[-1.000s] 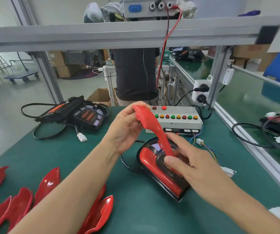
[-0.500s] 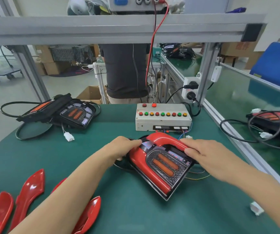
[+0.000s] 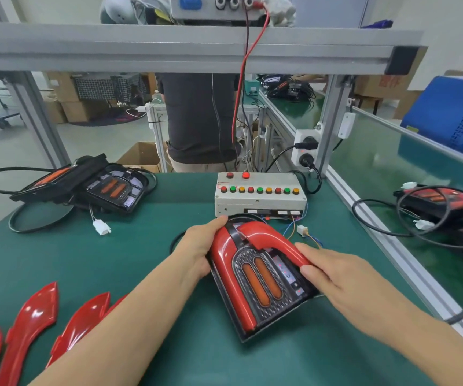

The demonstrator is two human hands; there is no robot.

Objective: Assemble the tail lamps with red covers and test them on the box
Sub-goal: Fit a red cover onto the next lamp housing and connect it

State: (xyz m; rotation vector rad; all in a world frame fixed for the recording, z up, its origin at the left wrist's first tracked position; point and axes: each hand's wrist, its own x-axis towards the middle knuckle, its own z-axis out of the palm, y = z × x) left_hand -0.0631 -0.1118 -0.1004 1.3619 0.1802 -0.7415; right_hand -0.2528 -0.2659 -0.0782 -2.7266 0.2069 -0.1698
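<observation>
Change: red cover [image 3: 273, 242], held up 1 s ago, now sits on tail lamp [image 3: 261, 282].
Left hand [image 3: 197, 252]: fingers curled, grips lamp's left edge.
Right hand [image 3: 336, 277]: fingers flat, presses cover.
Lamp: on desk [image 3: 141, 246], near test box [image 3: 259, 196].

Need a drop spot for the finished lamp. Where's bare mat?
Bare mat: between the uncovered lamps and test box, and the near edge below the tail lamp. Crowded: spare red covers near left, wires and connector right of the box.

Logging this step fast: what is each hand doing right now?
Left hand: grips the tail lamp's left edge.
Right hand: fingers fairly straight, pressing the red cover down.
</observation>
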